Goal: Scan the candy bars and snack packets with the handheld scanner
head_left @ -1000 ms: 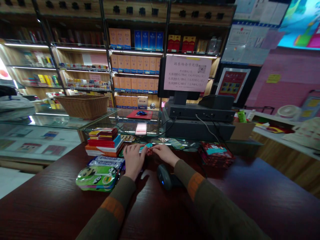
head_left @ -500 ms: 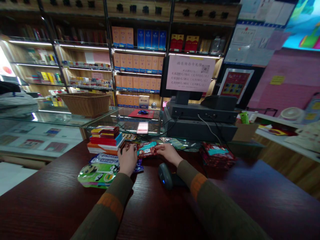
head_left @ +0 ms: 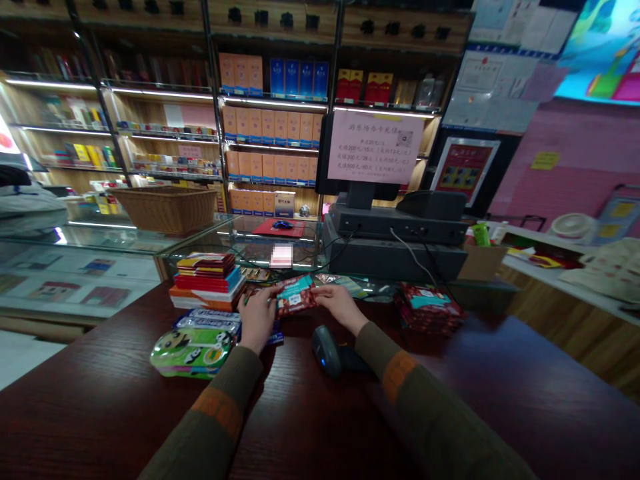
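Observation:
Between my hands is a dark red and teal snack packet, its printed face towards me and its right end tilted up. My left hand is closed at the packet's left end, with its thumb hidden in part. At the other end, the fingers of my right hand pinch the edge. A stack of boxes and packs stands left of my left hand. Below it lie purple packs and a green panda-print package. A dark handheld scanner with a blue light rests below my right hand.
Similar red packets are piled on the right of the dark wooden counter. Behind stand a cash register terminal with trailing cables, a glass display case and a wicker basket. Stocked shelves line the back wall.
The snack packet has tilted, its right end rising slightly between my hands. Both hands stay at its ends. The whole view has shifted a little.

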Tool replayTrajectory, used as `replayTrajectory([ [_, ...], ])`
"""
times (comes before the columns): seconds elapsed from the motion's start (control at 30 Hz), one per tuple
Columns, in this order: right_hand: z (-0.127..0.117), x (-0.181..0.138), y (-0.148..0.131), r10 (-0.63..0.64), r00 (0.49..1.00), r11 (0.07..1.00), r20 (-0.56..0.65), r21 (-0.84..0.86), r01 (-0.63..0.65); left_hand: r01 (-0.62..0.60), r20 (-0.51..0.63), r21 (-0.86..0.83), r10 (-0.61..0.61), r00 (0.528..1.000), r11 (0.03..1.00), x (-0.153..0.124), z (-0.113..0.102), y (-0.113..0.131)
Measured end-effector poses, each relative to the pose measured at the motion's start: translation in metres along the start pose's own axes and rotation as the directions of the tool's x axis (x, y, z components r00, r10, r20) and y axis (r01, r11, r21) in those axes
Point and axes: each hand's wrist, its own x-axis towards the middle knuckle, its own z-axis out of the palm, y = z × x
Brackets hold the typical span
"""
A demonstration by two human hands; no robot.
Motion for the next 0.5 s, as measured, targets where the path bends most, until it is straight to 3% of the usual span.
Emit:
replayTrajectory([
  [0.13,-0.016,-0.01,-0.005,-0.014,0.997,0.997,-0.078,0.08,0.02,-0.082,-0.04,-0.189,0.076,0.996,0.979,0.0,0.003,0.009],
  [0.3,-0.038,-0.036,-0.003,-0.031,0.978,0.998,-0.206,0.055,0.043,-0.16,0.017,-0.28,0.171,0.985,0.947,-0.003,0.008,0.025],
  [0.5,-0.051,-0.066,-0.004,-0.08,0.977,0.992,-0.196,0.079,0.097,-0.254,0.124,-0.349,0.313,0.942,0.902,-0.007,0.016,0.035],
])
